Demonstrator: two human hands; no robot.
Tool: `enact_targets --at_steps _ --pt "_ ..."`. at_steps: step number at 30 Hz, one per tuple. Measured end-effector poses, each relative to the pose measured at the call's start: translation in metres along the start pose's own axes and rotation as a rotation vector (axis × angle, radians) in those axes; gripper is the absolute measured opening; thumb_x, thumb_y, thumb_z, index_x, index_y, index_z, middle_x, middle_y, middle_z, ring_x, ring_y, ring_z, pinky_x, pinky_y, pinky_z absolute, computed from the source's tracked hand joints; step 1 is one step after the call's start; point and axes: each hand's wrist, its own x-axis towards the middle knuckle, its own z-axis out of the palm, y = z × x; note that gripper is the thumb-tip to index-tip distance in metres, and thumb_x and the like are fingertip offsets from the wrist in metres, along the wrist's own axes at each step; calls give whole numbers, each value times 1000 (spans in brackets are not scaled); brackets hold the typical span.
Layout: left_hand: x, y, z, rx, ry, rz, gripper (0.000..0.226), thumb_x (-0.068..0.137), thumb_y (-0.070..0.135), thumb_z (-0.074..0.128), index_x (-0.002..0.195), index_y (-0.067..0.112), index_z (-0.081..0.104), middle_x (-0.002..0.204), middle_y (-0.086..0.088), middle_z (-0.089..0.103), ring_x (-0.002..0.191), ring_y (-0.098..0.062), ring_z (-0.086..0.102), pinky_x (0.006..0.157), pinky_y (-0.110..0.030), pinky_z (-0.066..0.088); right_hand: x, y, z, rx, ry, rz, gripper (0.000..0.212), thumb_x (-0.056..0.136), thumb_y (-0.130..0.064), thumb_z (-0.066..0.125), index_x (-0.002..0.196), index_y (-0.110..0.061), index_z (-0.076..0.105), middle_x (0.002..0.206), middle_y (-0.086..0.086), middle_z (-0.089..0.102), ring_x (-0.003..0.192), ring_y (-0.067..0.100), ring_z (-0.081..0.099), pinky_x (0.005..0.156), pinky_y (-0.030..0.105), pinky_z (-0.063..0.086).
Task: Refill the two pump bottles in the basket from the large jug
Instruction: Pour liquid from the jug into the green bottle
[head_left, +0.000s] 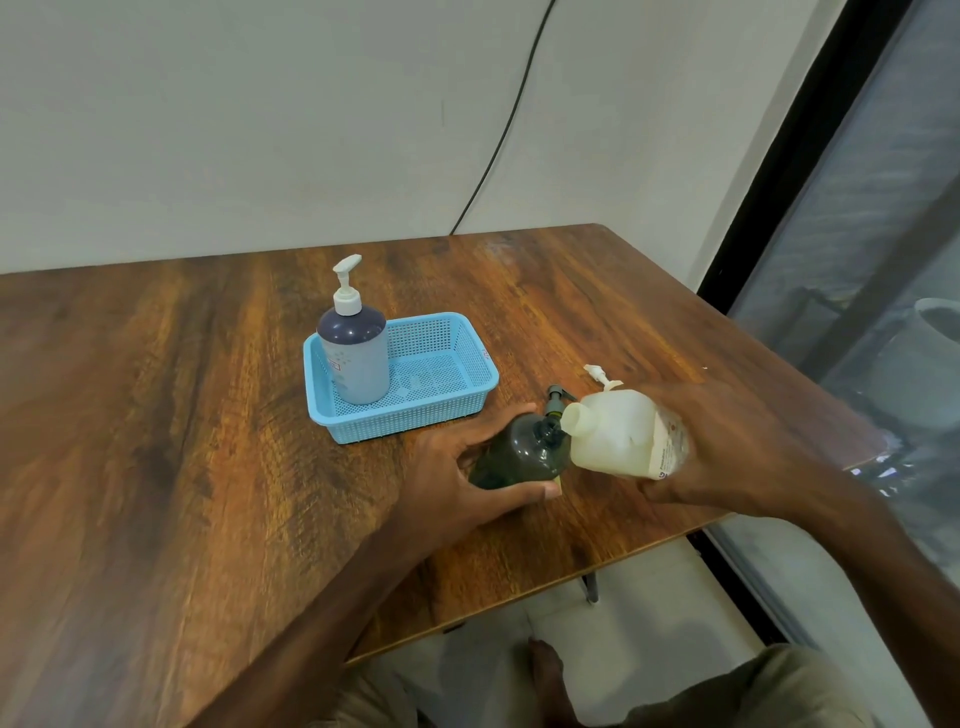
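- The left hand's fingers (501, 415) and thumb are wrapped round a dark translucent plastic bottle (519, 454). They hold it on the tabletop (208, 415) near the right edge, just in front of the basket's near right corner.
- The right hand's fingers (662, 488) clasp a large milky-white plastic jug (618, 436), tipped over so its open mouth meets the dark bottle's uncapped neck.
- Whether liquid is running cannot be told.
- Just behind the two necks lie a dark pump head (556, 400) and a white pump head (600, 376), both on the tabletop.
- A light blue perforated plastic basket (410, 423) sits mid-tabletop, with a blue-grey pump bottle (358, 358) upright in its left end, white pump on.
- The step appears to be filling the first bottle, with the second apparently yet to be done.
- The next move calls for a steady tilt with mouth kept over neck, then righting the jug before overflow and screwing the dark pump back on.
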Motion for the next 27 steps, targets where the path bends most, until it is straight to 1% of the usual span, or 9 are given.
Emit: enact_targets --at_steps 3,5,7,8,10,12,15,21,27 --pt "0 1 -1 0 -2 1 82 75 44 93 146 23 60 139 12 68 129 -7 64 100 -34 60 1 0 -1 -7 12 -12 68 55 -41 86 115 -15 69 95 -8 69 88 9 58 60 10 43" --pt "0 1 -1 11 3 2 82 75 46 92 146 24 60 139 13 67 129 -5 63 100 -32 60 2 1 -1 -18 12 -16 68 51 -31 96 112 -13 70 90 -3 71 94 11 54 73 9 45" --pt "0 2 -1 10 9 6 81 74 45 92 146 24 60 139 14 68 129 -4 63 100 -29 59 1 1 -1 -34 4 -21 71 47 -23 100 111 -10 71 88 -5 69 85 11 55 78 -2 39" --pt "0 2 -1 8 12 7 81 74 44 92 145 23 61 138 14 68 128 -3 63 100 -28 59 1 0 -1 -34 -5 -14 73 46 -22 100 111 -9 71 88 -8 65 76 10 55 70 -1 42" --pt "1 3 -1 -2 17 -3 81 74 42 93 145 21 61 138 13 68 128 -2 63 100 -24 58 1 -1 -2 -34 -8 11 76 48 -22 100 116 -7 70 93 -12 58 76 8 54 62 2 39" --pt "1 4 -1 -12 20 -8 81 73 41 94 145 20 61 138 14 67 128 0 62 100 -20 56 2 0 -3 -41 -9 26 79 51 -25 99 122 -9 68 97 -12 57 84 11 57 72 7 36" --pt "0 6 -1 -14 23 -1 79 73 37 94 144 20 62 136 16 67 127 3 62 99 -16 54 3 0 -3 -57 -7 29 82 55 -29 98 128 -12 65 102 -13 57 90 9 55 75 6 34" --pt "1 7 -1 -34 20 -1 78 73 34 95 143 21 62 136 15 68 127 1 63 100 -20 56 6 -1 -5 -62 -54 77 82 58 -33 96 131 -18 63 103 -16 58 90 5 53 73 6 34" --pt "2 6 -1 -57 15 -2 79 73 31 95 144 18 61 136 11 68 126 -2 64 99 -20 56 5 -9 -9 -46 -62 105 79 63 -26 95 133 -17 59 108 -13 53 98 5 47 73 3 33"
